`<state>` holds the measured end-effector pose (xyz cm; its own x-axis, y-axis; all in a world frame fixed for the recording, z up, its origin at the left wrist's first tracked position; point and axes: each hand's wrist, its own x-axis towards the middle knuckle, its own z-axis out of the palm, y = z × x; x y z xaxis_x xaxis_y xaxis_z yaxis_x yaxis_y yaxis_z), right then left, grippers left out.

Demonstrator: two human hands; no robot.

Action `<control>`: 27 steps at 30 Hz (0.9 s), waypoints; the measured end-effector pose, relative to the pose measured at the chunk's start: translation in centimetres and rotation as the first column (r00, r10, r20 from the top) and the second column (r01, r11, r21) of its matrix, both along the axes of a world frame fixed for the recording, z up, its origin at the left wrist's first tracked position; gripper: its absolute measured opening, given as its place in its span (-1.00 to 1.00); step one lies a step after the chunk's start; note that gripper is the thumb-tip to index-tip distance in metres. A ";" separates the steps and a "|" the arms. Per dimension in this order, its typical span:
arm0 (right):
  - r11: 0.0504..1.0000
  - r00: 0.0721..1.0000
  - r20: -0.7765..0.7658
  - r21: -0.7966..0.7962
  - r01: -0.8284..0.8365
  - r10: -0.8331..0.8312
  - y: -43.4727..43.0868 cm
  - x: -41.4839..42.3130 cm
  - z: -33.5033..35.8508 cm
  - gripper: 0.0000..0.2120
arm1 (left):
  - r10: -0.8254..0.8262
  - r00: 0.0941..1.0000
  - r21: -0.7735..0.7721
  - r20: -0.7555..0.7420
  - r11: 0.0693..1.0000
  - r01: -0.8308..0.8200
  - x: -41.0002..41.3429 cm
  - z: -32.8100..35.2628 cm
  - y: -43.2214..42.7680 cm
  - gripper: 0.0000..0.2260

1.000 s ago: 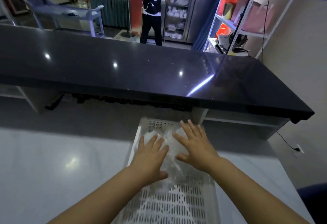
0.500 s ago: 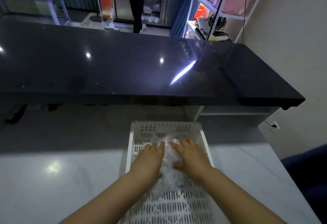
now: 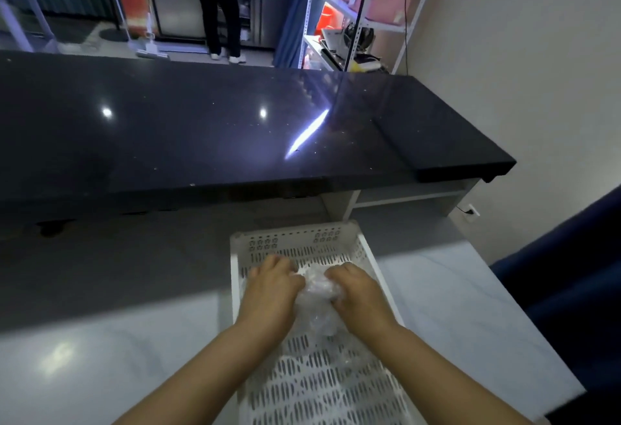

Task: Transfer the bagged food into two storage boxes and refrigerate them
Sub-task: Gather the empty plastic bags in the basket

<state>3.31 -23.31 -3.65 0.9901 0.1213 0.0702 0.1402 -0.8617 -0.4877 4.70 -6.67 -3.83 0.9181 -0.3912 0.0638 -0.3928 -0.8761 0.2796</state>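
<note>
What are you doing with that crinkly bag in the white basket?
A person's left hand and right hand both grip a clear plastic bag, scrunched between them inside a white slotted crate on a pale counter. What the bag holds is too blurry to tell. No storage boxes are in view, so the transfer is not yet done.

Both hands (image 3: 272,293) (flat before) now clutch the bag (image 3: 317,293).

Worktop: pale marble-look top (image 3: 470,307), glossy, light glare at near left.
On it: white slotted plastic crate (image 3: 295,239), right of ctr, long side running away from the viewer, near end out of frame.
Behind: raised black counter (image 3: 201,135), higher lvl, overhangs worktop's far side, shows lamp reflections.
</note>
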 end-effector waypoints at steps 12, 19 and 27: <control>0.864 0.884 0.120 0.303 0.402 -0.453 -5.7 -5.5 6.4 -0.72 | -0.302 0.951 -0.581 0.074 0.762 0.287 -2.6 4.9 -8.7 -0.42; 0.766 0.808 -0.004 0.313 0.561 -0.590 -12.3 -13.3 8.7 -0.55 | -0.472 0.872 -0.574 0.129 0.681 0.454 -5.7 6.9 -16.8 -0.79; 0.726 0.746 0.013 0.241 0.644 -0.666 -19.0 -22.6 8.6 -0.23 | -0.576 0.804 -0.563 0.146 0.620 0.546 -10.6 7.9 -27.3 -0.94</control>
